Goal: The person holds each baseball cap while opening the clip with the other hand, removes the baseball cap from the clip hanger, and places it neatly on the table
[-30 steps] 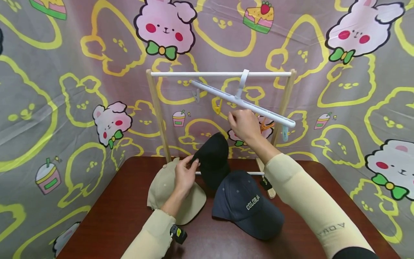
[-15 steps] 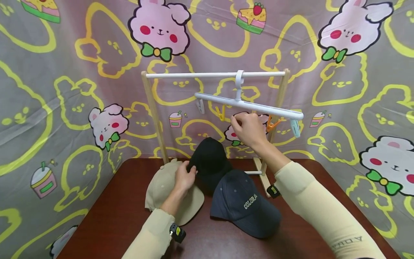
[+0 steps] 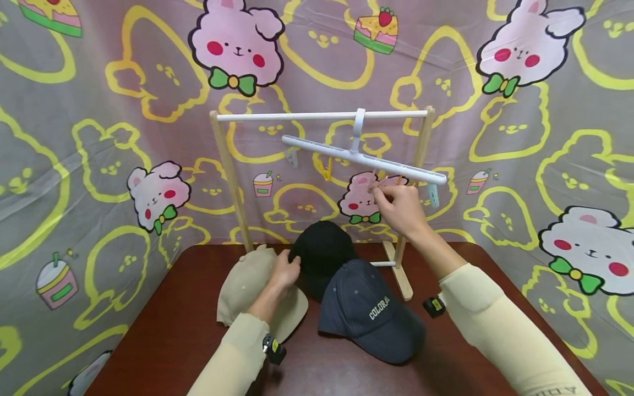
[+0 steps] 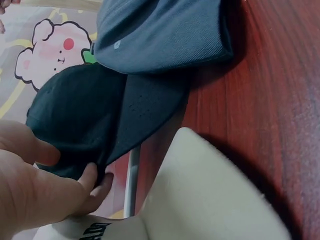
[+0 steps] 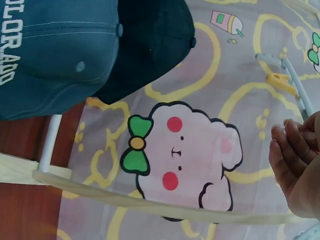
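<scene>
My left hand (image 3: pixel 286 269) pinches the edge of a black cap (image 3: pixel 322 247) between thumb and fingers. The black cap stands behind a navy cap (image 3: pixel 366 308) with COLORA-lettering, which hides part of it. A beige cap (image 3: pixel 245 280) lies left, partly behind my left hand and forearm. Just under a white clip hanger (image 3: pixel 322 148), my right hand (image 3: pixel 403 208) pinches what looks like a pale pink clip (image 3: pixel 375 179), mostly hidden by the fingers. The hanger slopes down to the right and carries a grey clip (image 3: pixel 292 158), a yellow clip (image 3: pixel 324 169) and a light blue clip (image 3: pixel 433 193).
A wooden rack (image 3: pixel 227 165) with a white top rod (image 3: pixel 287 116) holds the hanger by its hook. The rack stands on a red-brown table (image 3: pixel 163 313). Behind it hangs a patterned cloth (image 3: pixel 297 66). An orange clip (image 3: pixel 399 180) shows partly behind my right hand.
The black cap, held by my left hand, has come lower behind the navy cap. My right hand has moved right and slightly down below the hanger, whose tilt has shifted.
</scene>
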Motion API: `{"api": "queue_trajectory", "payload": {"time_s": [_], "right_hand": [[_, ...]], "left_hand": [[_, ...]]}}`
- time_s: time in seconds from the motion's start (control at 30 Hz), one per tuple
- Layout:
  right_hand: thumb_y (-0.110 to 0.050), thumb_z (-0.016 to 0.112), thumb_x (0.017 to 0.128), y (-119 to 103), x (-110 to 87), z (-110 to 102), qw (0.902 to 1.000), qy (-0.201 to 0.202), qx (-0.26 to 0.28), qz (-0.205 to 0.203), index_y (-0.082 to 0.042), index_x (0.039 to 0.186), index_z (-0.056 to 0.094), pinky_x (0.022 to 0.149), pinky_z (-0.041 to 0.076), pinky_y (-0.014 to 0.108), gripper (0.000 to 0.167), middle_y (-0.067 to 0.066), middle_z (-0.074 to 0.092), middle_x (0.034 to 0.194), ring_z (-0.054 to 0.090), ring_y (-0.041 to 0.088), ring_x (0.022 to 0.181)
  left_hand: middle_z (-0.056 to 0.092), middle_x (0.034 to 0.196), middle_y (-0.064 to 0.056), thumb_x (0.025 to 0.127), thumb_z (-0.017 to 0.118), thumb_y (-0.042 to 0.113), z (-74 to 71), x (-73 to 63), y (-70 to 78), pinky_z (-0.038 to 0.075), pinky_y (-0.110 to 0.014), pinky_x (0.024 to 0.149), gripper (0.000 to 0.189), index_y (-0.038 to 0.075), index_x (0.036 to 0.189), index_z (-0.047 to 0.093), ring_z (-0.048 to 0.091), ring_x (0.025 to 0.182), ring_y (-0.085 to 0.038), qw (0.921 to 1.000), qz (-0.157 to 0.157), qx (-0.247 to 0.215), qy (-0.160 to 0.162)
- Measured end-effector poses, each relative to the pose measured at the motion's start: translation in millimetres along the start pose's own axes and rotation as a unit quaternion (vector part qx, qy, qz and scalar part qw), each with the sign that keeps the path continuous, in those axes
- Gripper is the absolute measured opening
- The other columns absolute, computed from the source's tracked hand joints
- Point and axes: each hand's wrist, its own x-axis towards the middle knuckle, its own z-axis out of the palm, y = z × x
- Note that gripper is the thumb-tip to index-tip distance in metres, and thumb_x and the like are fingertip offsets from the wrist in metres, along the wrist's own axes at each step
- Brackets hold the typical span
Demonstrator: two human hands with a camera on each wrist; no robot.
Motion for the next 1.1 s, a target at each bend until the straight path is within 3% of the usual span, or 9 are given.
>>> {"api": "queue_trajectory", "payload": {"time_s": [0.17, 0.33, 0.53, 0.7, 0.77, 1.1], "right_hand": [[-0.016, 0.059, 0.102, 6, -8.7, -2, 0.9998, -0.007, 0.008, 0.017, -0.012, 0.064, 0.067, 0.041, 0.029, 0.027, 0.039, -0.003, 0.047, 0.047, 0.038, 0.013, 0.039], [-0.013, 0.06, 0.1, 13, -17.4, -9, 0.9992, -0.009, 0.011, 0.036, -0.011, 0.068, 0.071, 0.042, 0.036, 0.025, 0.034, 0.002, 0.061, 0.053, 0.051, 0.012, 0.044], [-0.013, 0.06, 0.099, 24, -35.3, -19, 0.9983, -0.022, -0.002, 0.054, -0.011, 0.063, 0.069, 0.043, 0.037, 0.026, 0.037, -0.001, 0.059, 0.052, 0.05, 0.013, 0.046], [-0.014, 0.063, 0.099, 34, -53.2, -27, 0.9976, -0.023, -0.023, 0.061, -0.01, 0.072, 0.074, 0.048, 0.04, 0.027, 0.03, -0.001, 0.062, 0.059, 0.052, 0.013, 0.051], [-0.015, 0.065, 0.099, 38, -59.9, -31, 0.9972, -0.026, -0.036, 0.061, -0.009, 0.077, 0.076, 0.051, 0.041, 0.028, 0.025, -0.001, 0.063, 0.062, 0.052, 0.013, 0.054], [-0.017, 0.068, 0.097, 58, -93.2, -45, 0.9942, -0.054, -0.074, 0.056, -0.008, 0.096, 0.078, 0.062, 0.05, 0.036, 0.013, 0.005, 0.075, 0.087, 0.064, 0.015, 0.065]], "left_hand": [[0.041, 0.152, -0.028, 0.107, 0.05, 0.018, -2.1, 1.0, -2.7, 0.035, -0.055, 0.115, 0.051, -0.003, 0.15, 0.033, 0.039, 0.141, -0.042, 0.9997, -0.02, -0.008, -0.009], [0.017, 0.166, -0.026, 0.105, 0.055, 0.019, -6.5, -1.6, -3.5, 0.022, -0.058, 0.121, 0.072, 0.003, 0.162, 0.012, 0.017, 0.153, -0.042, 0.9989, -0.028, -0.018, -0.034], [0.016, 0.166, -0.025, 0.103, 0.058, 0.019, -15.9, -16.3, 6.4, 0.025, -0.061, 0.119, 0.073, 0.006, 0.162, 0.016, 0.018, 0.152, -0.046, 0.9976, -0.01, -0.011, -0.067], [0.027, 0.16, -0.026, 0.105, 0.057, 0.018, -30.3, -29.4, 21.3, 0.033, -0.061, 0.114, 0.062, 0.009, 0.158, 0.027, 0.029, 0.145, -0.052, 0.9954, 0.038, 0.007, -0.088], [0.034, 0.157, -0.026, 0.105, 0.057, 0.018, -37.1, -32.2, 25.6, 0.036, -0.061, 0.112, 0.058, 0.01, 0.156, 0.031, 0.034, 0.142, -0.051, 0.9929, 0.068, 0.034, -0.091], [0.045, 0.148, -0.018, 0.105, 0.059, 0.016, -72.0, -40.9, 32.9, 0.048, -0.056, 0.103, 0.052, 0.01, 0.153, 0.04, 0.046, 0.135, -0.04, 0.9751, 0.168, 0.127, -0.07]]}}
